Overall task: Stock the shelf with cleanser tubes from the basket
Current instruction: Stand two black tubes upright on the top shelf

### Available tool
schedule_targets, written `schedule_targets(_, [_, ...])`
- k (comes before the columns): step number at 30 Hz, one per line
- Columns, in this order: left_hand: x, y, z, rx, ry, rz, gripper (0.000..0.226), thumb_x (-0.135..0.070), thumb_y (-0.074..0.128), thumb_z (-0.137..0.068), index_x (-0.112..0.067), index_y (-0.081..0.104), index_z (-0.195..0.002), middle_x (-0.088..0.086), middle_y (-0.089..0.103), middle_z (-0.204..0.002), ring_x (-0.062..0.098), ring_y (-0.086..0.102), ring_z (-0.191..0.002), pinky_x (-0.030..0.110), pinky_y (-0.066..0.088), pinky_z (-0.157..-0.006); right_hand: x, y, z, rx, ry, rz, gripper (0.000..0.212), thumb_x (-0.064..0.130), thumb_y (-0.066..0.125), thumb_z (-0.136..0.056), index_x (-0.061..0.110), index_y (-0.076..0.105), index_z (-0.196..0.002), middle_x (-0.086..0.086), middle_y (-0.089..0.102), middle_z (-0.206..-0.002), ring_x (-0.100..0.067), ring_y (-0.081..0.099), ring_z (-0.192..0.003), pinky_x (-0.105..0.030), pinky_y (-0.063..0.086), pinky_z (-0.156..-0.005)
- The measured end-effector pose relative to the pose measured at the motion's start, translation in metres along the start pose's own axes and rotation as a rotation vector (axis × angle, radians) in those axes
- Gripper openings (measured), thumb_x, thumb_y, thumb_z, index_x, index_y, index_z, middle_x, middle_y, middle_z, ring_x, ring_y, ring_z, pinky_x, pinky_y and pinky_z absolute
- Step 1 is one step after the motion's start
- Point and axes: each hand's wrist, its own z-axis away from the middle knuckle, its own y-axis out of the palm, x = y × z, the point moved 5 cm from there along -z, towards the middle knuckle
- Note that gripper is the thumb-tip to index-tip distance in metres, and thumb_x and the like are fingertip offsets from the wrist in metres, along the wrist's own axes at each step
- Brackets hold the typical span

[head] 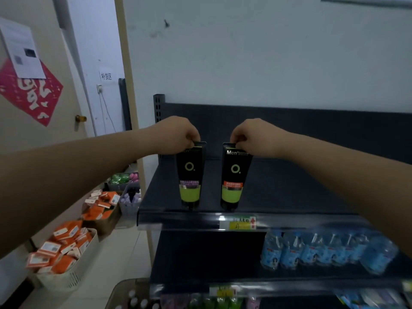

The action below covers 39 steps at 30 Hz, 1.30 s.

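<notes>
Two black cleanser tubes with lime-green lower bands stand cap-down near the front of the dark top shelf [289, 188]. My left hand [178, 134] pinches the top seam of the left tube [190, 175], which has a purple label band. My right hand [254, 136] pinches the top of the right tube [234, 177], which has an orange label band. The tubes stand apart, side by side. A grey basket [124, 293] shows at the bottom edge with several bottle caps inside it.
Blue water bottles [323, 250] fill the right half of the shelf below. On the floor to the left stand bins of orange boxes [64, 253], and further bins [124, 181] with green and purple items. A door with a red paper is at far left.
</notes>
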Motion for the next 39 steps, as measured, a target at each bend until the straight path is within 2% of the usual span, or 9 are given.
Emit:
schedule_targets(3, [0.013, 0.003, -0.027, -0.025, -0.02, -0.015, 0.024, -0.013, 0.053, -0.094, -0.012, 0.068, -0.114, 0.002, 0.067, -0.111, 0.017, 0.058, -0.104, 0.021, 0.035, -0.08, -0.015, 0.005, -0.028, -0.009, 0.022, 0.003, 0.022, 0.005, 0.05, -0.089, 0.013, 0.067, -0.099, 0.002, 0.056, -0.092, -0.017, 0.055, -0.089, -0.027, 0.04, -0.072])
schedule_targets(9, [0.04, 0.02, -0.075, -0.067, -0.062, 0.021, 0.025, -0.011, 0.052, -0.095, -0.011, 0.068, -0.114, 0.005, 0.066, -0.116, 0.021, 0.057, -0.108, 0.023, 0.036, -0.082, -0.039, 0.028, -0.079, -0.026, 0.037, -0.007, 0.025, 0.005, 0.048, -0.091, 0.01, 0.066, -0.107, -0.006, 0.061, -0.109, -0.023, 0.057, -0.098, -0.029, 0.042, -0.075])
schedule_targets(15, [0.061, 0.036, -0.113, -0.097, -0.074, 0.029, 0.025, -0.011, 0.052, -0.095, -0.01, 0.068, -0.113, 0.006, 0.065, -0.117, 0.023, 0.056, -0.111, 0.024, 0.034, -0.084, -0.059, 0.043, -0.123, -0.033, 0.052, -0.005, 0.027, 0.004, 0.046, -0.092, 0.011, 0.065, -0.109, -0.01, 0.061, -0.117, -0.028, 0.058, -0.103, -0.03, 0.043, -0.075])
schedule_targets(21, [0.08, 0.049, -0.135, -0.089, -0.129, 0.028, 0.026, -0.01, 0.051, -0.095, -0.011, 0.068, -0.115, 0.008, 0.065, -0.118, 0.026, 0.056, -0.111, 0.033, 0.043, -0.09, -0.067, 0.054, -0.15, -0.032, 0.062, 0.019, 0.029, 0.003, 0.045, -0.092, 0.011, 0.064, -0.113, -0.011, 0.06, -0.119, -0.029, 0.058, -0.104, -0.029, 0.04, -0.074])
schedule_targets(28, [0.088, 0.063, -0.149, -0.101, -0.134, 0.037, 0.026, -0.01, 0.05, -0.095, -0.011, 0.068, -0.113, 0.007, 0.065, -0.116, 0.026, 0.058, -0.108, 0.03, 0.041, -0.082, -0.075, 0.063, -0.167, -0.026, 0.07, 0.012, 0.03, 0.002, 0.045, -0.092, 0.01, 0.064, -0.113, -0.012, 0.06, -0.12, -0.029, 0.058, -0.105, -0.03, 0.045, -0.078])
schedule_targets(35, [0.085, 0.065, -0.156, -0.079, -0.116, 0.053, 0.026, -0.01, 0.05, -0.094, -0.013, 0.068, -0.113, 0.005, 0.066, -0.116, 0.024, 0.058, -0.109, 0.032, 0.044, -0.088, -0.076, 0.062, -0.168, -0.019, 0.059, -0.024, 0.028, 0.002, 0.046, -0.09, 0.01, 0.067, -0.108, -0.011, 0.063, -0.116, -0.027, 0.059, -0.103, -0.029, 0.046, -0.078])
schedule_targets(39, [0.084, 0.066, -0.155, -0.079, -0.11, 0.053, 0.027, -0.009, 0.049, -0.094, -0.012, 0.067, -0.114, 0.007, 0.064, -0.117, 0.024, 0.057, -0.108, 0.028, 0.042, -0.083, -0.074, 0.059, -0.165, -0.013, 0.059, -0.034, 0.028, 0.003, 0.047, -0.091, 0.01, 0.067, -0.11, -0.01, 0.062, -0.117, -0.025, 0.059, -0.104, -0.028, 0.047, -0.08])
